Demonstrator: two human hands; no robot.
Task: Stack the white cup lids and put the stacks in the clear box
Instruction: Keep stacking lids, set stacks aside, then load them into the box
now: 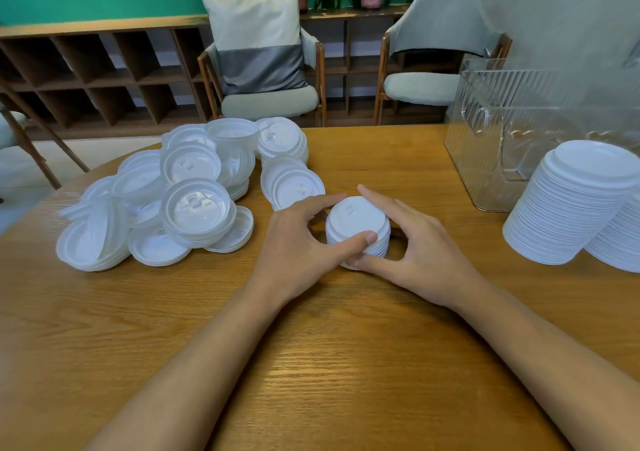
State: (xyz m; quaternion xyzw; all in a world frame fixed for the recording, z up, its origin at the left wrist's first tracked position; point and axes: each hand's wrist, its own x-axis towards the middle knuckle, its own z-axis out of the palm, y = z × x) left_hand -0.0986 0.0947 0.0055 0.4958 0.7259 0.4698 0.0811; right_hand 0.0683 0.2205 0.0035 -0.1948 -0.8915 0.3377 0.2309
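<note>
Reaching forward over the table [311, 364], left hand [294, 242] and right hand [426, 242] curl their fingers [360, 239] around a short lid stack [356, 222].

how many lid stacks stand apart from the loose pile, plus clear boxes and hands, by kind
tall lid stacks: 2
short lid stack, held: 1
clear box: 1
left hand, right hand: 2
total: 6

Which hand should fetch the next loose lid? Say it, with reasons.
Left. The left hand sits beside the loose lids; the right hand is across the small stack both grip, nearer the clear box.
</note>
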